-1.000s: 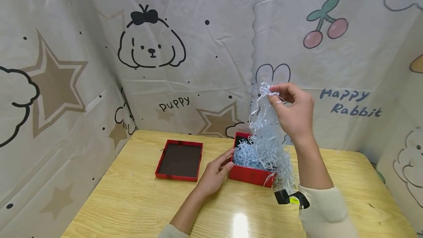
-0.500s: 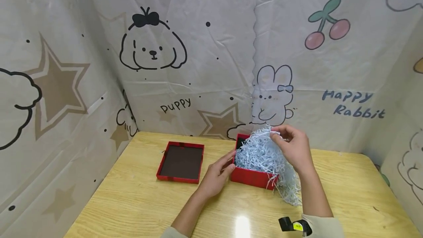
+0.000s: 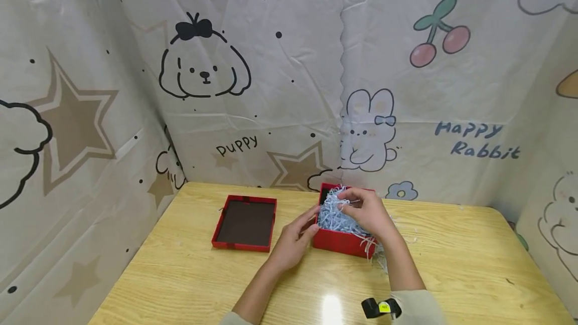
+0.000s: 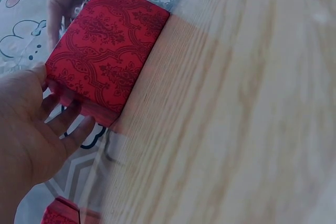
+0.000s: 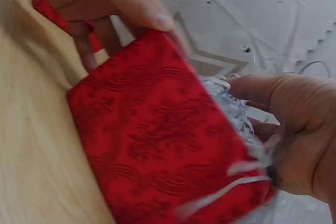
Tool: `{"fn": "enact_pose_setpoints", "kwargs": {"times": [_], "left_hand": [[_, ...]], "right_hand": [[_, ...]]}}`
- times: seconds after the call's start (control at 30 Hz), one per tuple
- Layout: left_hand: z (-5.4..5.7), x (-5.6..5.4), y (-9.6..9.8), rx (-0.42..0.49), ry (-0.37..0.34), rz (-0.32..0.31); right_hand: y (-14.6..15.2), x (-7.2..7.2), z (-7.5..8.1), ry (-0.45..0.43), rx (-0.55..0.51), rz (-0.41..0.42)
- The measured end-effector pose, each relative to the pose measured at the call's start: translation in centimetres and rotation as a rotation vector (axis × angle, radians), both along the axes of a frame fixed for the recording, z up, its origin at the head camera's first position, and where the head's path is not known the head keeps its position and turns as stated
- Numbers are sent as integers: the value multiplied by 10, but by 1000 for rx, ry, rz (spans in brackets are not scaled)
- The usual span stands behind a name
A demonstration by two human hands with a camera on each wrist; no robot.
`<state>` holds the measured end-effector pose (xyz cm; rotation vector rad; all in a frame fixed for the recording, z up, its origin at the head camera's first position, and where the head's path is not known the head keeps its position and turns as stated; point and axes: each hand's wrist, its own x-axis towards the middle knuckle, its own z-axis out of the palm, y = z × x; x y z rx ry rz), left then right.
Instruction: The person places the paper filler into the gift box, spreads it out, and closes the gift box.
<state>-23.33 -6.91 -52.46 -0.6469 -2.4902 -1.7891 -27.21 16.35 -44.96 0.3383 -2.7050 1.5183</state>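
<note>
A red patterned box [image 3: 343,241] stands on the table, filled with pale blue shredded paper [image 3: 331,217]. My left hand [image 3: 291,245] rests against its left side; in the left wrist view the thumb lies at the rim and the fingers spread along the side. My right hand [image 3: 368,212] reaches in over the box's right edge. Its curled fingers hold some of the shredded paper. In the right wrist view strands run about the fingertips [image 5: 239,83], and loose ones hang blurred over the box front [image 5: 157,129].
Left of the box lies its red-rimmed lid [image 3: 246,222], dark inside facing up. Shreds [image 3: 381,260] trail over the box's right front corner, and a few bits [image 3: 408,237] float or lie to the right. A printed cloth [image 3: 293,79] hangs behind the table [image 3: 280,295].
From high above the box my right hand has come down and left into it with the shredded paper. The hanging bunch has sunk into the box. My left hand stays at the box's side.
</note>
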Motion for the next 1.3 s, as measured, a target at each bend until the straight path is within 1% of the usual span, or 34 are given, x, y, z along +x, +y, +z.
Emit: {"fn": "enact_pose_setpoints", "kwargs": {"times": [0.07, 0.17, 0.27, 0.4, 0.53, 0.6, 0.7, 0.8, 0.97, 1.13, 1.23, 1.3], "left_hand": [[-1, 0, 0, -6, -12, 1], [-1, 0, -1, -2, -10, -1], [-1, 0, -1, 4, -9, -9], [-1, -2, -2, 9, -12, -12], [0, -3, -2, 9, -11, -10], [0, -2, -2, 4, -10, -12], [0, -1, -1, 3, -6, -14], [0, -1, 0, 10, 8, -13], [2, 0, -1, 24, 23, -11], [3, 1, -1, 28, 45, -1], [2, 1, 0, 19, 43, -3], [1, 1, 0, 12, 35, -6]], "right_hand": [[-6, -2, -5, -24, 16, 6], [-12, -4, -10, -67, 32, 30], [-16, -5, -11, -109, 40, 53], [-16, -9, -12, -137, 68, 88], [-15, -11, -11, -123, 81, 110], [-13, -9, -7, -103, 82, 110], [-8, -3, 2, -63, 79, 107], [2, 4, 12, -15, 72, 131], [23, 13, 28, 11, 46, 181], [47, 21, 41, 33, 60, 165], [68, 26, 40, 34, 38, 141], [86, 31, 33, 36, 0, 126]]}}
